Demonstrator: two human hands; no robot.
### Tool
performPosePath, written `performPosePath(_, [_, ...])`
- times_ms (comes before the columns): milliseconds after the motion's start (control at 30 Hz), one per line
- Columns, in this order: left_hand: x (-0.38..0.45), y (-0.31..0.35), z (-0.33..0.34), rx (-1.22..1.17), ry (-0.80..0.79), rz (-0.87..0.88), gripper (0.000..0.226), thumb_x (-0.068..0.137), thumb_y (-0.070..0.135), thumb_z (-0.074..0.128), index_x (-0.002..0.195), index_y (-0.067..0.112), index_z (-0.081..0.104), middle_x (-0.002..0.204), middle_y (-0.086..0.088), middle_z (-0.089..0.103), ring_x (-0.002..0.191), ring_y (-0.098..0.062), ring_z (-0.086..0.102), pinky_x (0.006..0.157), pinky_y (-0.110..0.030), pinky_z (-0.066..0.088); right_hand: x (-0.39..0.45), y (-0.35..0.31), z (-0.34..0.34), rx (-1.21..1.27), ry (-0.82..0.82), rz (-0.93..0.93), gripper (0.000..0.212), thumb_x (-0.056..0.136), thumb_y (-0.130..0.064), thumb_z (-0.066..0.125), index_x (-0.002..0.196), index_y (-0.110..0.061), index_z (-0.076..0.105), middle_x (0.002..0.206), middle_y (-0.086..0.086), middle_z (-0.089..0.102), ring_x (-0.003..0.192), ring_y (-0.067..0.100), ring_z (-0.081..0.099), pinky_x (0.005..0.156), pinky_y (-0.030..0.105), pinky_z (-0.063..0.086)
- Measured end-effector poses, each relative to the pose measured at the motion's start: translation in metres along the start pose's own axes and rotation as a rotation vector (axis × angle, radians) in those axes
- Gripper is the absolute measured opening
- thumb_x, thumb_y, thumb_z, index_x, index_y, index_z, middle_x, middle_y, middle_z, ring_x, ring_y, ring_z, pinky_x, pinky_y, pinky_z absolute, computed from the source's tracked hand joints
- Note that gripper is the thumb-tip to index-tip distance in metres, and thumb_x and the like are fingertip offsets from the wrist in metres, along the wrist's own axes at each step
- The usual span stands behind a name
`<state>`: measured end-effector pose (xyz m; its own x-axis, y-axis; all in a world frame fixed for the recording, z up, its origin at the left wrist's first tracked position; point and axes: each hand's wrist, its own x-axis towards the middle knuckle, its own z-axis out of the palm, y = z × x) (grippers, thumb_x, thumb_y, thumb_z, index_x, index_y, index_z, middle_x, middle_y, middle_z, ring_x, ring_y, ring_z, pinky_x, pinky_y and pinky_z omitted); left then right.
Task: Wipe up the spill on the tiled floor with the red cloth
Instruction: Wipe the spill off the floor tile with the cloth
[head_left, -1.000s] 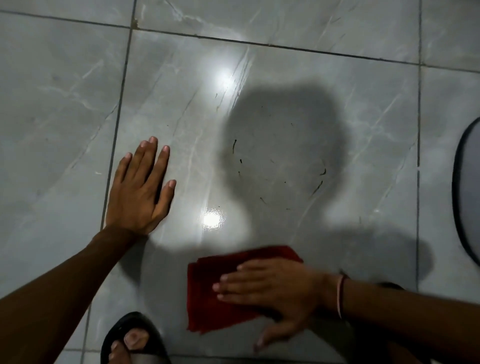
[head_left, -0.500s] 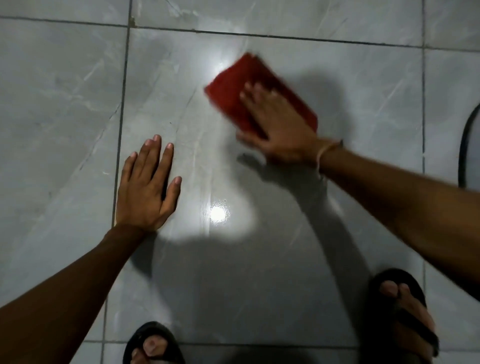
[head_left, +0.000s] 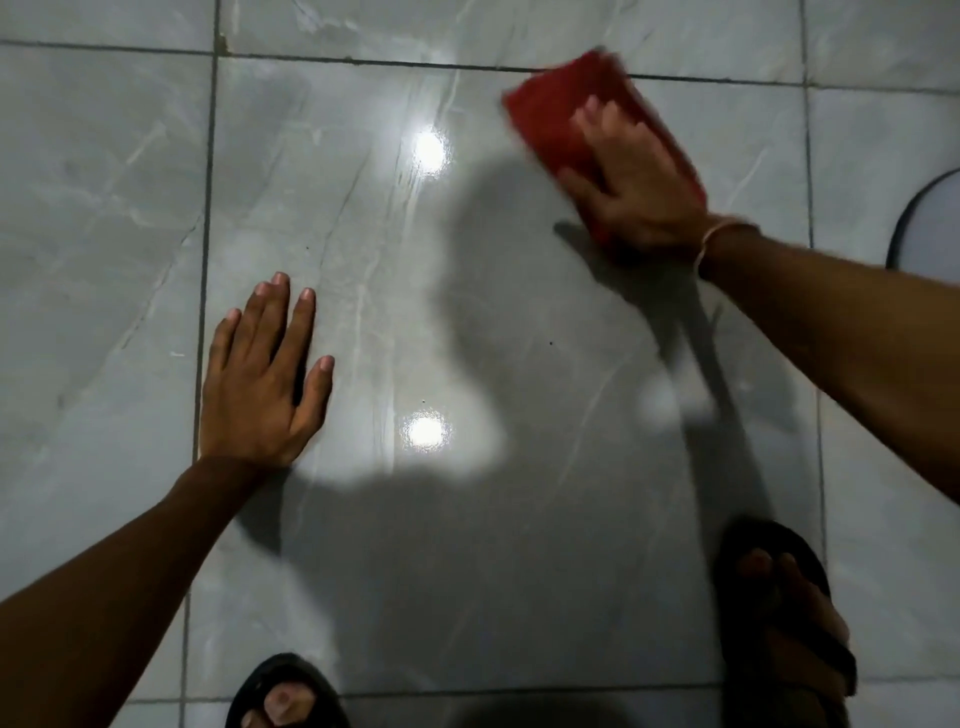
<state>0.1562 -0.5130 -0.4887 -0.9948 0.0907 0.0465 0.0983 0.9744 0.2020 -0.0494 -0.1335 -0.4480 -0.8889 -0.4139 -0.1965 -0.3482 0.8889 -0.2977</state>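
One folded red cloth (head_left: 550, 111) lies flat on the glossy grey marbled floor tile (head_left: 363, 260) at about one o'clock, pinned beneath the right hand (head_left: 631, 182), whose spread fingers press its near half while its far corner pokes out beyond the fingertips. At nine o'clock the left hand (head_left: 260, 379) rests palm-down, fingers apart, gripping nothing.

Likely a home interior: glossy grey marble-look tiled floor (head_left: 363, 545) with dark grout lines, black sandals (head_left: 779, 613) worn indoors.
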Motion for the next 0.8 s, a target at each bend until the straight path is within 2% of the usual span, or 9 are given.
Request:
performPosePath(100, [0.002,-0.003,0.002,0.009,-0.002,0.014,0.069,0.107,0.041,0.037,0.168,0.012,0.025,0.177,-0.014,0.019,0.164,-0.029,0.016,0.132,-0.040,0.006,0.021,0.000,0.000,0.030,0.033,0.177,0.090,0.100,-0.070,0.022,0.165,-0.009,0.007,0.175,0.015,0.004,0.163,0.030,0.004,0.132,0.052,0.003])
performPosePath(233, [-0.001,-0.004,0.004,-0.002,0.022,0.011,0.069,0.106,0.040,0.039,0.167,0.011,0.027,0.176,-0.014,0.020,0.164,-0.028,0.017,0.133,-0.037,0.004,-0.078,-0.045,0.039,0.049,-0.028,0.056,0.100,0.094,-0.075,0.025,0.165,-0.008,0.003,0.175,0.014,-0.003,0.163,0.027,-0.003,0.132,0.051,0.005])
performPosePath(367, [0.001,-0.004,0.004,-0.002,0.025,0.022,0.069,0.106,0.041,0.038,0.167,0.012,0.027,0.176,-0.013,0.020,0.164,-0.025,0.014,0.133,-0.036,0.003,-0.247,-0.102,0.092,0.040,-0.257,-0.422,0.103,0.093,-0.079,0.037,0.166,-0.013,0.007,0.176,0.006,0.001,0.163,0.020,0.000,0.128,0.048,0.016])
performPosePath(467, [0.000,-0.006,0.006,0.003,0.022,0.026,0.069,0.106,0.042,0.036,0.168,0.013,0.025,0.177,-0.013,0.019,0.165,-0.025,0.014,0.133,-0.038,0.005,-0.240,-0.071,0.089,0.003,-0.399,-0.834,0.099,0.093,-0.074,0.050,0.165,-0.013,0.020,0.175,0.004,0.016,0.163,0.016,0.010,0.132,0.039,0.014])
performPosePath(533, [0.000,-0.005,0.006,0.001,0.008,0.025,0.069,0.107,0.043,0.035,0.168,0.014,0.023,0.177,-0.012,0.018,0.165,-0.025,0.013,0.133,-0.039,0.005,-0.190,-0.037,0.068,0.012,-0.354,-0.895,0.090,0.093,-0.067,0.058,0.160,-0.011,0.035,0.170,0.007,0.030,0.160,0.020,0.023,0.132,0.039,0.018])
performPosePath(600, [0.001,-0.005,0.006,0.000,-0.002,0.018,0.069,0.107,0.043,0.035,0.168,0.013,0.023,0.177,-0.012,0.017,0.165,-0.025,0.013,0.133,-0.039,0.005,-0.121,0.004,0.040,-0.074,-0.181,-0.700,0.091,0.096,-0.072,0.043,0.160,-0.008,0.033,0.169,0.012,0.030,0.159,0.029,0.027,0.131,0.042,0.017])
performPosePath(667, [0.000,-0.004,0.005,0.009,-0.001,0.013,0.070,0.106,0.042,0.036,0.168,0.012,0.024,0.177,-0.012,0.017,0.165,-0.026,0.013,0.133,-0.040,0.005,-0.044,0.033,0.013,-0.060,0.001,-0.270,0.097,0.097,-0.077,0.023,0.162,-0.005,0.023,0.171,0.018,0.022,0.159,0.036,0.022,0.131,0.046,0.013])
performPosePath(733, [-0.001,-0.003,0.005,0.013,0.005,0.014,0.070,0.106,0.042,0.036,0.168,0.011,0.025,0.177,-0.012,0.017,0.165,-0.026,0.013,0.133,-0.040,0.006,0.020,0.037,-0.006,0.045,0.082,0.159,0.094,0.099,-0.073,0.019,0.164,-0.006,0.012,0.174,0.018,0.010,0.162,0.033,0.010,0.132,0.051,0.006])
performPosePath(800, [0.001,-0.003,0.004,0.014,0.005,0.012,0.070,0.106,0.041,0.037,0.167,0.010,0.026,0.177,-0.013,0.018,0.165,-0.027,0.015,0.133,-0.040,0.006,0.053,0.018,-0.011,0.098,0.097,0.339,0.092,0.100,-0.070,0.022,0.165,-0.006,0.009,0.174,0.017,0.005,0.162,0.032,0.004,0.132,0.052,0.003])
